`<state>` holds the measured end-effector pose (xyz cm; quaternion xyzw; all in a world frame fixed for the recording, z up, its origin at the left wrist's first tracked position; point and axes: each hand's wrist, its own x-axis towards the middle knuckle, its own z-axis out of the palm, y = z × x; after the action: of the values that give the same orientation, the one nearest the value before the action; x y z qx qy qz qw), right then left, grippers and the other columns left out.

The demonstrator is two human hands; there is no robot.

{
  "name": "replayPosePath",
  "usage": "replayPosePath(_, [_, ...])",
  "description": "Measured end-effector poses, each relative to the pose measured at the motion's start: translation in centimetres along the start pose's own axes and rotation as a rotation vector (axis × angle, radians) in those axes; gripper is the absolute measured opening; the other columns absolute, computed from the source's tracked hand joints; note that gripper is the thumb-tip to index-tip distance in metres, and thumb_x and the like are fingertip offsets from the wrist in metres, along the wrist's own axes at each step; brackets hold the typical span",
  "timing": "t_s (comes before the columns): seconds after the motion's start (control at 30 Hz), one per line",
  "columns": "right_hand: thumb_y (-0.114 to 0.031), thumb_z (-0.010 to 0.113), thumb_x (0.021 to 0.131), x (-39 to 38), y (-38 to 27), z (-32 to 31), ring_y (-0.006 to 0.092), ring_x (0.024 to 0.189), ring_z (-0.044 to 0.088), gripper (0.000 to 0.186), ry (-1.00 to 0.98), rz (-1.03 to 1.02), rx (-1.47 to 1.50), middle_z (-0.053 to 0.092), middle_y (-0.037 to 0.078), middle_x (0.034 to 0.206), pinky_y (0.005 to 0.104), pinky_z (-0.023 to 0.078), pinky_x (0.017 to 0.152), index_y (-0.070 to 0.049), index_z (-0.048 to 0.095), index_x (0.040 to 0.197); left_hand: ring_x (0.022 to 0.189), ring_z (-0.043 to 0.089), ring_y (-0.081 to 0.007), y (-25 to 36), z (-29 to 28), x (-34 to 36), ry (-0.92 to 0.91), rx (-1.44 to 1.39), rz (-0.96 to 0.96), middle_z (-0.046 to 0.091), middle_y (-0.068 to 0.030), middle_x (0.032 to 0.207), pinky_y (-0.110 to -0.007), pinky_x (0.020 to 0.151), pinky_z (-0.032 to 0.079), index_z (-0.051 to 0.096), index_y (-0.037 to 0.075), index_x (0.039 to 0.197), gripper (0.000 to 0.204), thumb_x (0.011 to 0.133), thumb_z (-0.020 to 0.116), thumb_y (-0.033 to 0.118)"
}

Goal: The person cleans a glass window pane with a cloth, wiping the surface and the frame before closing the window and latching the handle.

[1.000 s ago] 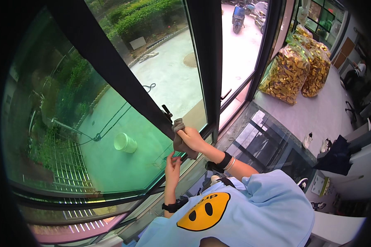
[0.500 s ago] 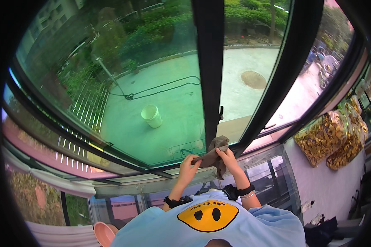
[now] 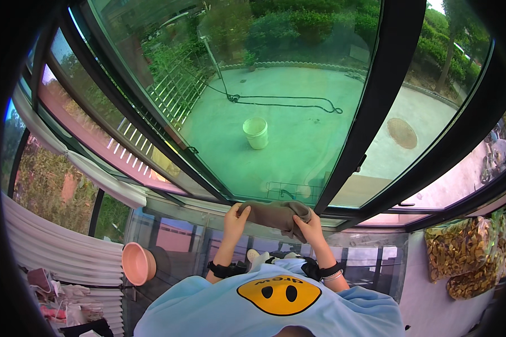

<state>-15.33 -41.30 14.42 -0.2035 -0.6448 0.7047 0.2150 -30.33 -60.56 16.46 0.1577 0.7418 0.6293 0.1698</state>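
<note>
A grey-brown cloth [image 3: 271,215] is stretched sideways between my two hands in front of the window's lower frame. My left hand [image 3: 237,218] pinches its left end between thumb and fingers. My right hand [image 3: 310,227] grips the bunched right end. Behind the cloth stands a large green-tinted window pane [image 3: 292,146] in a black frame [image 3: 388,62], with a small handle [image 3: 360,163] on the right stile. Through the pane a white bucket [image 3: 256,135] is visible on the paved ground outside.
A pink basin [image 3: 139,264] sits on the lower left, beside white curtains [image 3: 67,236] and piled items [image 3: 67,303]. Bags of gold-coloured material [image 3: 456,253] stand at the right. Outside are looped dark hoses [image 3: 287,99], railings [image 3: 191,98] and greenery.
The view has swung left, bringing the pink basin and curtains further into sight. My hands have spread the cloth horizontally; my left hand, earlier below it with fingers loose, now grips its end.
</note>
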Motion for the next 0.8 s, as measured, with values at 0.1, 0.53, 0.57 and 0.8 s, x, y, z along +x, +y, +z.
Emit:
replayPosePath(0.1, [-0.010, 0.063, 0.084, -0.2, -0.3, 0.3, 0.0212, 0.093, 0.062, 0.032, 0.068, -0.133, -0.103, 0.066, 0.015, 0.100, 0.0313, 0.046, 0.083, 0.000, 0.057, 0.113, 0.068, 0.055, -0.0088, -3.1, -0.6, -0.1, -0.096, -0.108, -0.271, 0.059, -0.0015, 0.085, -0.023, 0.065, 0.048, 0.062, 0.003, 0.101, 0.021, 0.091, 0.060, 0.021])
replayPosePath(0.53, [-0.009, 0.063, 0.084, -2.3, -4.2, -1.0, 0.0144, 0.085, 0.060, 0.030, 0.041, -0.096, -0.096, 0.066, 0.011, 0.093, 0.0291, 0.047, 0.076, 0.002, 0.058, 0.112, 0.116, 0.049, -0.0257, -3.6, 6.2, -2.4, -0.526, -0.717, -0.852, 0.048, -0.0139, 0.129, -0.044, 0.097, 0.042, 0.038, 0.008, 0.133, 0.052, 0.093, 0.052, 0.039])
replayPosePath(0.57, [-0.008, 0.063, 0.084, -2.3, -4.3, -1.2, 0.0128, 0.089, 0.059, 0.030, 0.066, -0.101, -0.036, 0.065, 0.010, 0.096, 0.0285, 0.047, 0.078, 0.003, 0.057, 0.112, 0.116, 0.050, -0.0251, -3.3, 6.4, -2.3, -0.575, -0.772, -0.875, 0.048, -0.0125, 0.128, -0.044, 0.097, 0.042, 0.039, 0.008, 0.131, 0.051, 0.092, 0.053, 0.037])
replayPosePath(0.8, [-0.009, 0.060, 0.085, -1.4, -0.6, -4.9, 0.0137, 0.098, 0.057, 0.035, 0.114, 0.065, 0.079, 0.062, 0.008, 0.108, 0.0282, 0.045, 0.087, 0.003, 0.053, 0.118, 0.111, 0.054, -0.0183, -2.1, 6.4, -1.9, -0.446, -0.548, -0.654, 0.056, -0.0099, 0.120, -0.032, 0.091, 0.045, 0.047, 0.003, 0.126, 0.047, 0.087, 0.064, 0.024])
